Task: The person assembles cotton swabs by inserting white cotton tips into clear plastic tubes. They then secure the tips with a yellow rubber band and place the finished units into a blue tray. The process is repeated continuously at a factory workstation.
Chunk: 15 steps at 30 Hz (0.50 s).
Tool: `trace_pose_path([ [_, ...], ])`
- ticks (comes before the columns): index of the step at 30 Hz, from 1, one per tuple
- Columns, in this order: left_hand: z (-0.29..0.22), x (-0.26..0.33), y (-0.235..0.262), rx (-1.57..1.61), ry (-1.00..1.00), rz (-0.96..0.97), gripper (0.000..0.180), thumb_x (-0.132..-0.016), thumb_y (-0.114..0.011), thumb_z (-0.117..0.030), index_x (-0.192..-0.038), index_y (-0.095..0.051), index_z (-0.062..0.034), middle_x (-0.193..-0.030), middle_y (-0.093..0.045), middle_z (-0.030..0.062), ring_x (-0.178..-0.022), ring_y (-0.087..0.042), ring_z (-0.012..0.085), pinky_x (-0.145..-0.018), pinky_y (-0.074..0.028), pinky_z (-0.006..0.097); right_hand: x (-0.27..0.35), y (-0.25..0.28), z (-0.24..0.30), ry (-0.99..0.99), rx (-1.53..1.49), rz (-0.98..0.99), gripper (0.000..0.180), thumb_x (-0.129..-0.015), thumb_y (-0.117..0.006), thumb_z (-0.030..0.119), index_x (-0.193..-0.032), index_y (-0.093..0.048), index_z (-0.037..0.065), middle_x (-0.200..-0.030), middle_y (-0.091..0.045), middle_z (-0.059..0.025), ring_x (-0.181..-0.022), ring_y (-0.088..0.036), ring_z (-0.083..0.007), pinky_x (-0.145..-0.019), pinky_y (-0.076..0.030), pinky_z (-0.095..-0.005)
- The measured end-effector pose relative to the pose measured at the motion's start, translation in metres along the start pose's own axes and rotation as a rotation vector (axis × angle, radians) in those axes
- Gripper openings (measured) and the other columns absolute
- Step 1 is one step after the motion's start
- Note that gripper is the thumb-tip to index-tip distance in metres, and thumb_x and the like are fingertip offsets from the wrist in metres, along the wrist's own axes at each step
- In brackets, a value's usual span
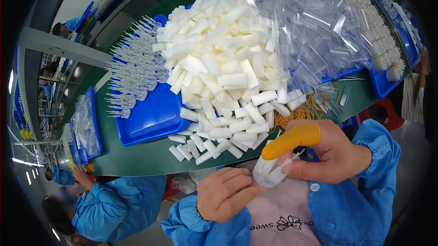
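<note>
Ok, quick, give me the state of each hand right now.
Left hand: curled shut, fingertips against the bundle of white pieces.
Right hand: closed on that bundle, orange finger cot on the index finger.

sleeves: bright blue, elastic cuffs | right hand: orange finger cot on index | front: pink apron

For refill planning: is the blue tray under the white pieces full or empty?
Full. White pieces heap above the blue tray and spill onto the green table.
</note>
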<state>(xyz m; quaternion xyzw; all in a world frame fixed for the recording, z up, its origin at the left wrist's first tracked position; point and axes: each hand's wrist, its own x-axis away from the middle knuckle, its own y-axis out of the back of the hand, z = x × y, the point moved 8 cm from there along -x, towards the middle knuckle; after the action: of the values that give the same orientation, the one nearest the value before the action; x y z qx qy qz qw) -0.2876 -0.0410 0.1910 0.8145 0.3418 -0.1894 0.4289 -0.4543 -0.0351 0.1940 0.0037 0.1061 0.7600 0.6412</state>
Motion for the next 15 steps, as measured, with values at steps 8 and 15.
trace_pose_path([
  [8,-0.007,-0.012,-0.01,-0.037,-0.121,-0.096,0.027,-0.069,-0.072,-0.006,-0.094,-0.062,-0.0084,-0.108,-0.06,0.0182,-0.093,-0.061,0.0317,-0.075,-0.055,0.038,0.0,-0.002,-0.01,-0.08,0.022,0.098,0.043,-0.079,-0.062,0.009,-0.121,-0.054,0.005,-0.084,-0.058,-0.0054,-0.071,-0.057,-0.0183,-0.064,-0.045,-0.0296],
  [15,-0.002,-0.036,-0.017,0.077,-0.067,0.081,0.028,-0.068,-0.073,-0.009,-0.094,-0.063,-0.0106,-0.116,-0.058,0.0218,-0.103,-0.058,0.0351,-0.083,-0.053,0.038,-0.013,-0.004,-0.01,-0.159,-0.093,0.176,0.063,-0.076,-0.069,0.004,-0.131,-0.04,0.002,-0.094,-0.057,-0.004,-0.078,-0.061,-0.0132,-0.073,-0.048,-0.0268],
])
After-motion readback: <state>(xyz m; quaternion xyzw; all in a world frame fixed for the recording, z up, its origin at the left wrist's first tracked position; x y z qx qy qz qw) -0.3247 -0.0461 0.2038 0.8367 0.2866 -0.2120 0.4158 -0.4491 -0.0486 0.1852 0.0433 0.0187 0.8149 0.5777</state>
